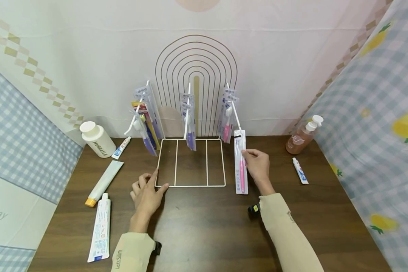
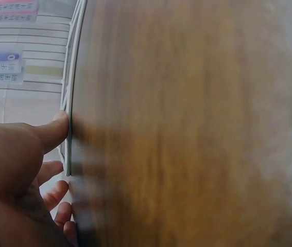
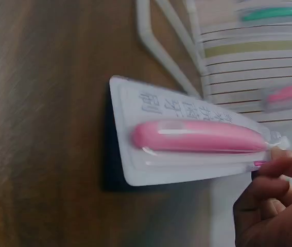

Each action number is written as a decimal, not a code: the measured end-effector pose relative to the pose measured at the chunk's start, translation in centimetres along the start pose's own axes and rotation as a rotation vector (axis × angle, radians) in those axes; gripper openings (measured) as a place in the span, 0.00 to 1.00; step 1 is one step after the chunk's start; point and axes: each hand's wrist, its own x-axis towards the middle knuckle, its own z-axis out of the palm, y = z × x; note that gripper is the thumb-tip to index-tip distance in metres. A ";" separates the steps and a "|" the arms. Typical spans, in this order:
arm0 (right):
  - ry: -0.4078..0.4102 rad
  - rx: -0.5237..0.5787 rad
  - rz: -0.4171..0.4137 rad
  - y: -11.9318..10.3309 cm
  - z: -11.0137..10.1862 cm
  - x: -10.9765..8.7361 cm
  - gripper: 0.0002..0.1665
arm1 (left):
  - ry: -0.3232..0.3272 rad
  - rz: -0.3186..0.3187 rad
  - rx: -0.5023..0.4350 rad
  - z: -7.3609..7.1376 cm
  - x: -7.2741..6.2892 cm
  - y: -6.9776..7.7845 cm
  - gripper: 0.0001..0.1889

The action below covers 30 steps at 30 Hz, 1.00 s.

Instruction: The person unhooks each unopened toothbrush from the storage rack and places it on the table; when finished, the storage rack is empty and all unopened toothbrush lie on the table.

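Observation:
My right hand (image 1: 258, 166) pinches the edge of a packaged pink toothbrush (image 1: 240, 166), whose top end overlaps the front tip of the right hook (image 1: 235, 113). In the right wrist view the pink handle (image 3: 197, 136) shows through its clear blister pack, handle end toward the camera. A white wire rack (image 1: 190, 186) stands on the table, carrying three long hooks. At its front left corner rests my left hand (image 1: 147, 196), fingers spread, with the thumb against the front wire. Packaged toothbrushes (image 1: 190, 132) hang from the middle hook, others (image 1: 145, 130) from the left, more (image 1: 226, 126) from the right.
Left on the wooden table are a white bottle (image 1: 98, 139), a small toothpaste tube (image 1: 121, 147), an orange-capped tube (image 1: 104, 183) and a large tube (image 1: 100, 228). A pump bottle (image 1: 300, 138) and another small tube (image 1: 300, 171) are right. Patterned cloth (image 1: 105, 68) stands behind.

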 end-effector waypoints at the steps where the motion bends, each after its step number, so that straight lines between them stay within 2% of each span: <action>1: -0.012 -0.020 -0.003 1.2 0.3 0.9 0.17 | 0.000 -0.001 0.002 0.0 0.0 0.0 0.40; 7: -0.098 -0.149 0.052 7.5 1.4 5.7 0.15 | -0.004 -0.004 -0.006 0.3 -0.2 0.2 0.40; 9: -0.125 -0.184 0.077 8.0 1.5 6.1 0.16 | -0.004 0.000 -0.016 0.4 -0.2 0.3 0.40; 13: -0.151 -0.202 0.101 7.5 1.6 5.9 0.17 | 0.001 0.008 -0.023 0.5 -0.3 0.4 0.39; 17: -0.165 -0.251 0.102 4.7 1.5 4.0 0.17 | 0.005 0.009 -0.015 0.5 -0.3 0.4 0.39; 21: -0.151 -0.321 0.103 3.5 1.5 3.1 0.18 | 0.001 0.007 -0.008 0.4 -0.3 0.4 0.39; 27: -0.116 -0.239 0.132 2.0 1.8 1.5 0.16 | -0.007 0.000 -0.006 0.3 -0.2 0.3 0.39; 28: -0.113 -0.217 0.140 2.1 2.0 1.5 0.15 | -0.008 -0.002 -0.004 0.2 -0.2 0.2 0.39; 30: -0.120 -0.206 0.158 3.8 2.4 2.8 0.14 | -0.008 -0.007 0.001 0.1 -0.1 0.1 0.39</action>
